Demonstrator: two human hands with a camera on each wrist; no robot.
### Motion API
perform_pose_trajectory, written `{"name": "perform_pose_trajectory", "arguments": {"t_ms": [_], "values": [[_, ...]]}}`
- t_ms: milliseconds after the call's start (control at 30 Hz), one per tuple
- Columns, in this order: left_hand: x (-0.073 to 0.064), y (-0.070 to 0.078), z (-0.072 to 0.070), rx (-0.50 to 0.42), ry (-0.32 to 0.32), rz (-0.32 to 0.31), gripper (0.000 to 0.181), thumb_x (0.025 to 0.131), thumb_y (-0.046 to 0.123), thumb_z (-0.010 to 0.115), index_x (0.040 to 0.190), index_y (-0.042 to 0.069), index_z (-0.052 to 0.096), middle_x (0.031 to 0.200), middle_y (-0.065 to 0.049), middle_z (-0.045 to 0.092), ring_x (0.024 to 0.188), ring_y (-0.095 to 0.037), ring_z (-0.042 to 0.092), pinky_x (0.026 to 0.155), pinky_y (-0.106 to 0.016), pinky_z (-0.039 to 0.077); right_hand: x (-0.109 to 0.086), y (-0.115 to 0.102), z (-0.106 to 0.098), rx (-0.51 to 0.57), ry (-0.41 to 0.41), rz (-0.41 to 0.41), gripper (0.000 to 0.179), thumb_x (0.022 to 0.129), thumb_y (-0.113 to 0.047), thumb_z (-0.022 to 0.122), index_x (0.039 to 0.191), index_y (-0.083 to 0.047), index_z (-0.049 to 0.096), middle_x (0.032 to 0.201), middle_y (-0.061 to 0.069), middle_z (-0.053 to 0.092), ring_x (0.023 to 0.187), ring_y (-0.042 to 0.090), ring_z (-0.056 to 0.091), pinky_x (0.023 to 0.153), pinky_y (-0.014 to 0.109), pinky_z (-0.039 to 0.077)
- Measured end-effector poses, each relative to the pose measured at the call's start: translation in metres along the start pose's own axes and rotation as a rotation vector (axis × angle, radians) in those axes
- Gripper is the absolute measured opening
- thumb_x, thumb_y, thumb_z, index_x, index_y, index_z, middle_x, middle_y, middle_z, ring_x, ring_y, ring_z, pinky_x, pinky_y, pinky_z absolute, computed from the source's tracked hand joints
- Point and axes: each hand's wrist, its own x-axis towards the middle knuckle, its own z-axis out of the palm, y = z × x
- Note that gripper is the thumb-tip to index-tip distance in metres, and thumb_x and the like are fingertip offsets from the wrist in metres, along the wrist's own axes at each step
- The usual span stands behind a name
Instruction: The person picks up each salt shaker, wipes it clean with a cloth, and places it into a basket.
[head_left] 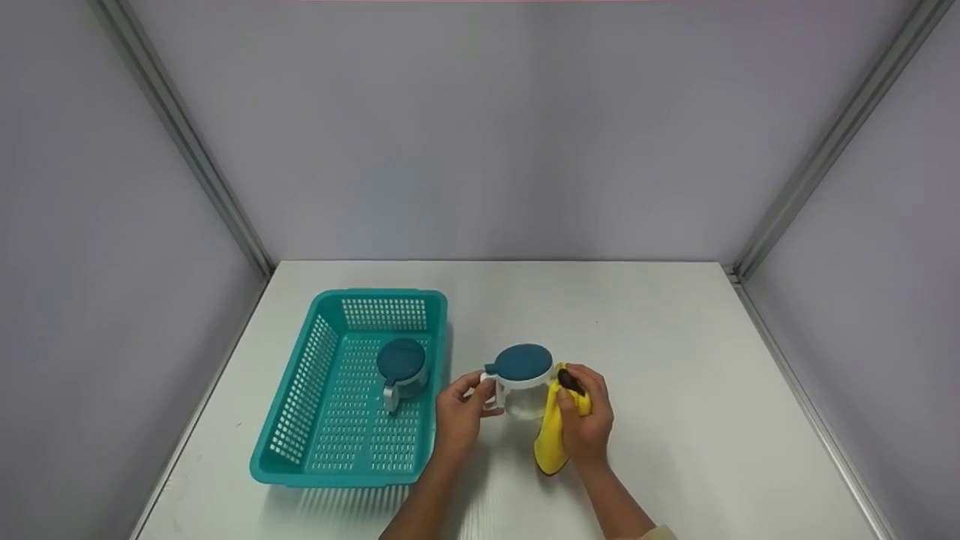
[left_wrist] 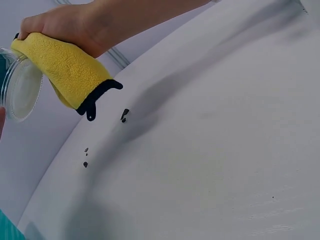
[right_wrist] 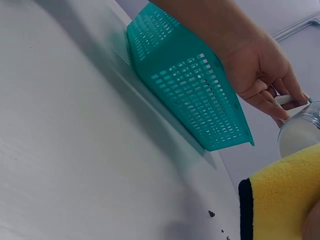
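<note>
A clear jar with a blue lid and a white handle is held above the table. My left hand grips its handle, fingers curled round it, as the right wrist view also shows. In my right hand is a yellow cloth with a dark edge, held against the jar's right side. The left wrist view shows the cloth hanging below that hand, beside the jar's round base. A second blue-lidded jar stands inside the teal basket, its handle toward me.
The teal plastic basket with slotted walls stands on the left of the white table, close to my left forearm. Small dark crumbs lie on the tabletop. Grey panels enclose the back and both sides.
</note>
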Motion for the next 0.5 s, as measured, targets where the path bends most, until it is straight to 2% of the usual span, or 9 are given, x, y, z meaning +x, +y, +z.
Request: {"name": "perform_pose_trajectory", "arguments": {"t_ms": [133,300,400,500], "values": [[-0.001,-0.001,0.0,0.017,-0.019,-0.019,0.03,0.095,0.029,0.065,0.114,0.005,0.069,0.108,-0.012,0.072,0.101,-0.037,0.069,0.071,-0.037,0.062,0.004,-0.004,-0.001,0.009,0.002,-0.005,0.033,0.084,0.011,0.057,0.117,0.008,0.06,0.118,0.023,0.058,0.11,0.001,0.055,0.098,0.011,0.045],[-0.002,-0.002,0.001,0.027,-0.014,-0.045,0.032,0.095,0.031,0.066,0.114,0.006,0.068,0.109,-0.013,0.072,0.103,-0.039,0.069,0.071,-0.037,0.062,0.006,-0.004,-0.001,0.002,0.009,-0.015,0.034,0.083,0.011,0.057,0.117,0.009,0.06,0.117,0.023,0.058,0.108,0.001,0.056,0.096,0.01,0.046],[-0.002,-0.001,0.002,0.034,-0.004,-0.047,0.032,0.095,0.031,0.066,0.114,0.006,0.069,0.11,-0.012,0.072,0.101,-0.034,0.07,0.071,-0.036,0.062,0.005,0.007,0.0,0.009,0.014,0.009,0.034,0.085,0.01,0.057,0.118,0.008,0.06,0.117,0.022,0.059,0.107,0.002,0.056,0.095,0.01,0.046],[-0.002,-0.001,0.003,0.018,0.011,-0.049,0.03,0.094,0.028,0.067,0.113,0.005,0.069,0.11,-0.012,0.072,0.098,-0.03,0.071,0.07,-0.037,0.062,0.003,0.021,0.0,0.023,0.016,0.077,0.034,0.088,0.008,0.057,0.121,0.003,0.06,0.119,0.016,0.06,0.106,0.003,0.057,0.094,0.01,0.047]]}}
